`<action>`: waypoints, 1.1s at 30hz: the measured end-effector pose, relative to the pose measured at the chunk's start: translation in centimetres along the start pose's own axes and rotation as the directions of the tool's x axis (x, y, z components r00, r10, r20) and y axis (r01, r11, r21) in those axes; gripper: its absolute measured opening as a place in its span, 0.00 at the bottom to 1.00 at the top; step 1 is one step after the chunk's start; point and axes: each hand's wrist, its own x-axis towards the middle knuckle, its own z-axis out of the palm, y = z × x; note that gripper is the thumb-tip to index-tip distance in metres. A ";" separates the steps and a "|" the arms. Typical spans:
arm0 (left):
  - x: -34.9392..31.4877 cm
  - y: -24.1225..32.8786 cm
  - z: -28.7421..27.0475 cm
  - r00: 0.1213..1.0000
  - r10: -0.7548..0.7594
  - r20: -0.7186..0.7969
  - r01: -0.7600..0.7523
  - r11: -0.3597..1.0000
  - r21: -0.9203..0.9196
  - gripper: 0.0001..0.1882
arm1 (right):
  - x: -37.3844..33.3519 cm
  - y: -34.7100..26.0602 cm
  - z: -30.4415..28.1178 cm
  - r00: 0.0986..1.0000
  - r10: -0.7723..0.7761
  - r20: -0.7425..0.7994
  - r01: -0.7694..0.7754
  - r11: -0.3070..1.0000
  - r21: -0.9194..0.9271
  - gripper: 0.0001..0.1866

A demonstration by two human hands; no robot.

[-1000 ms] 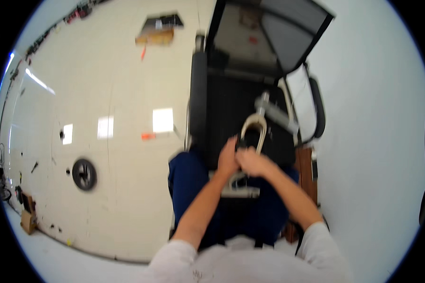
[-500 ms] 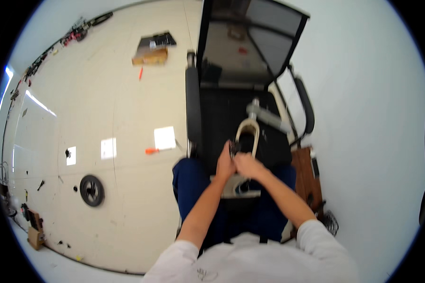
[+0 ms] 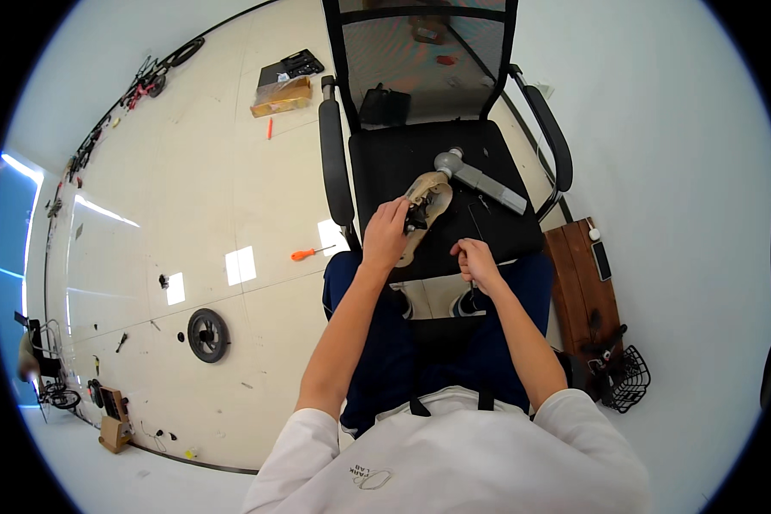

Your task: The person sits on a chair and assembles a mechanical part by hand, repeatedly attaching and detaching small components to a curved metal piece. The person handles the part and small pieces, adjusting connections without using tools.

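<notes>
On the black chair seat [image 3: 385, 163] lies a cream bicycle fork [image 3: 438, 199], its grey tube end toward the chair back. My left hand [image 3: 384, 236] is closed on the fork's left side, its fingers at a black part [image 3: 416, 216] that looks like a brake caliper. My right hand [image 3: 477, 262] is closed to the right of the fork, apart from it. A thin dark rod [image 3: 476, 223], bent at the far end like a hex key, extends from its fingers. A grey metal tube [image 3: 488, 187] meets the fork's upper end.
An orange-handled screwdriver [image 3: 304, 254] and a black wheel [image 3: 208, 335] lie on the floor to the left. Farther off are a cardboard box [image 3: 281, 98] and an open black case [image 3: 301, 64]. A wooden board [image 3: 581, 274] bearing a phone [image 3: 601, 260] stands right, near a wire basket [image 3: 627, 381].
My hands, together at the fork before, are now apart; the right has moved right with the rod. The fork has turned and tilted on the seat. My view has shifted.
</notes>
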 end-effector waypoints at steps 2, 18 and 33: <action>0.1 0.6 -1.6 0.992 0.073 0.099 -0.084 0.991 0.102 0.29 | -0.1 -0.3 1.3 0.998 -0.055 0.022 0.054 0.998 0.033 0.17; -4.7 2.0 0.3 0.887 -0.322 0.330 0.318 0.946 0.067 0.38 | 0.0 -0.4 2.3 0.872 -0.456 0.175 0.458 0.636 -0.621 0.15; -5.0 1.0 -0.1 0.867 -0.362 0.341 0.367 0.929 0.055 0.43 | -0.6 -0.4 3.7 0.777 -0.574 0.258 0.568 0.465 -0.679 0.10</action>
